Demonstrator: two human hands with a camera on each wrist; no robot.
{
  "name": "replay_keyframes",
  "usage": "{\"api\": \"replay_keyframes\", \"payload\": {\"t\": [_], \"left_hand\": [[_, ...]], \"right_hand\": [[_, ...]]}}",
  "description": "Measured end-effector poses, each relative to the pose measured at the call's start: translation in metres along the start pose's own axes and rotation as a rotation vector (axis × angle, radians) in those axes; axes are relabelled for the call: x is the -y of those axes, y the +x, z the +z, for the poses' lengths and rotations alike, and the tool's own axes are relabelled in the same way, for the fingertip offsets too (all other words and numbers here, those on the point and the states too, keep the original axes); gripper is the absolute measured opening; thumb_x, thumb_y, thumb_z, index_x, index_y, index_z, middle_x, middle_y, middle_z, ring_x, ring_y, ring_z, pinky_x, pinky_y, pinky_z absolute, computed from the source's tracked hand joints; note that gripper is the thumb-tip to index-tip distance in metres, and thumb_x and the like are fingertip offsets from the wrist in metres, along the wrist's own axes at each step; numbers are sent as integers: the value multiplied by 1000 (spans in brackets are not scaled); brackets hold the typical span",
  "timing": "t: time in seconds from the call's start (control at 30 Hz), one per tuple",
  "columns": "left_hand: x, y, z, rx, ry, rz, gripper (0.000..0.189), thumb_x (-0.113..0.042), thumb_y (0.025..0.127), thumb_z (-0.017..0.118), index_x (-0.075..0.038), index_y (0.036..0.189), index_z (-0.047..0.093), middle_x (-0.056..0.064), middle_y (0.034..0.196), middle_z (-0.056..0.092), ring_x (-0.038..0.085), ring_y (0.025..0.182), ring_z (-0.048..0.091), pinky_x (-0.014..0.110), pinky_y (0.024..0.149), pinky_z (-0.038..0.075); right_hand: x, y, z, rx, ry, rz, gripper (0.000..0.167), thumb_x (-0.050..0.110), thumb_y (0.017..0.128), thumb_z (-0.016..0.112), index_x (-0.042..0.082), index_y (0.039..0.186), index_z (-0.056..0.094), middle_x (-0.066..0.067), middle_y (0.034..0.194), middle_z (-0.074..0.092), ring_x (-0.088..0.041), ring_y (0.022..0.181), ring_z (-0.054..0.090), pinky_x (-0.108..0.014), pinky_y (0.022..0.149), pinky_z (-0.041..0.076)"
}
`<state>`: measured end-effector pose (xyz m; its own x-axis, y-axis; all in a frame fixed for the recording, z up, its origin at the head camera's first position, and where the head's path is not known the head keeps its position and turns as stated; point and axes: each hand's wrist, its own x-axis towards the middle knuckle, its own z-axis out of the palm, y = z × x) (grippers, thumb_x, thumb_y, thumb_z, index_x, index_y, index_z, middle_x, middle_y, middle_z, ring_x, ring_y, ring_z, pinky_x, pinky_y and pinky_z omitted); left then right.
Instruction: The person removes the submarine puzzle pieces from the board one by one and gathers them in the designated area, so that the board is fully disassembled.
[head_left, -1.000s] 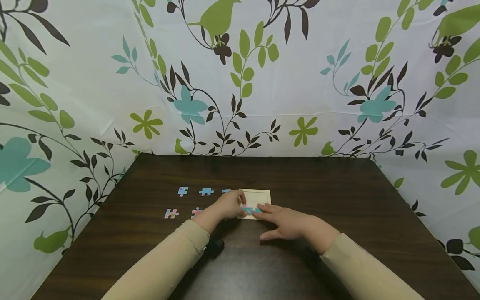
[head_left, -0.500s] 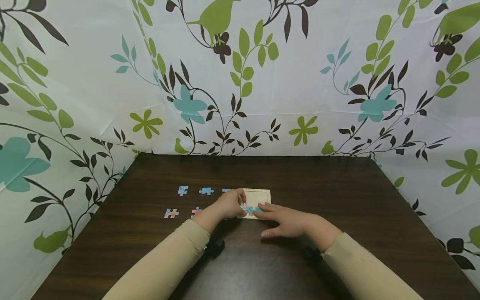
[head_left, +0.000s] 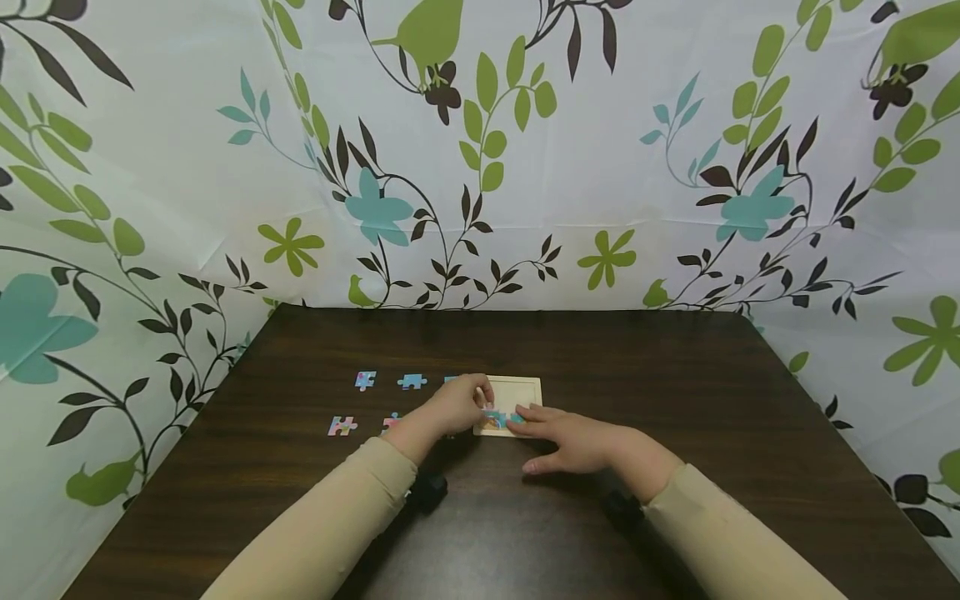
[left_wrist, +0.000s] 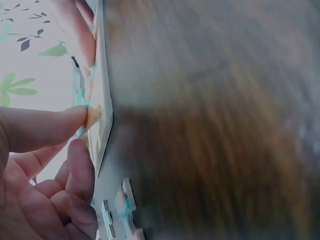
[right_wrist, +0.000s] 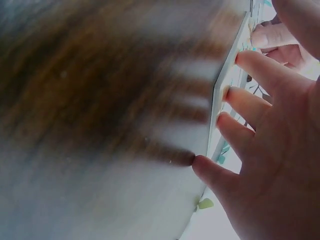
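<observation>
My left hand (head_left: 456, 406) pinches a small jigsaw piece (head_left: 492, 420) between thumb and fingers, over the near left corner of a pale wooden puzzle tray (head_left: 517, 390). In the left wrist view the thumb and a fingertip meet on this piece, tilted above the tray's rim (left_wrist: 106, 107). My right hand (head_left: 576, 442) is spread, its fingertips resting on the tray's near right part and on a blue piece (head_left: 515, 418) lying there. In the right wrist view several fingers (right_wrist: 237, 132) touch the tray (right_wrist: 217, 97). Whether the pinched piece is seated cannot be seen.
Loose jigsaw pieces lie left of the tray: a blue-pink one (head_left: 365, 381), a blue one (head_left: 412, 382), a pink one (head_left: 342, 427), and others partly behind the left arm. The dark wooden table (head_left: 645, 358) meets a patterned cloth (head_left: 420, 275) at its back edge.
The piece in the left fingers has tilted and shifted slightly at the tray's near left corner. The right hand stays almost still on the tray.
</observation>
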<state>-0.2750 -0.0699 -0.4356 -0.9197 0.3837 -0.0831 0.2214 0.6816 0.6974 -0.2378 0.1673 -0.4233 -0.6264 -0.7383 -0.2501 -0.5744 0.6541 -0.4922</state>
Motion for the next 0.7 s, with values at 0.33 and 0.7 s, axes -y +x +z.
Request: {"api": "replay_keyframes", "payload": {"t": [0.33,0.7], "left_hand": [[-1,-2,-8,13,-101,63,11,2,89,66,-9,87,65,4,69,56,14,55,48,27,50,39],[0,-22,-46,45,-186,94,7,-1,89,70,-7,90,66,4,72,60,18,62,54,32,57,47]], "right_hand": [[2,-1,-1,5,11,7,74,52,93,62,19,154,36,-7,162,19,-31,147,15,-57,110,24],[3,0,-1,17,5,27,76,52,92,63,20,154,35,-5,163,18,-29,148,14,-55,111,23]]}}
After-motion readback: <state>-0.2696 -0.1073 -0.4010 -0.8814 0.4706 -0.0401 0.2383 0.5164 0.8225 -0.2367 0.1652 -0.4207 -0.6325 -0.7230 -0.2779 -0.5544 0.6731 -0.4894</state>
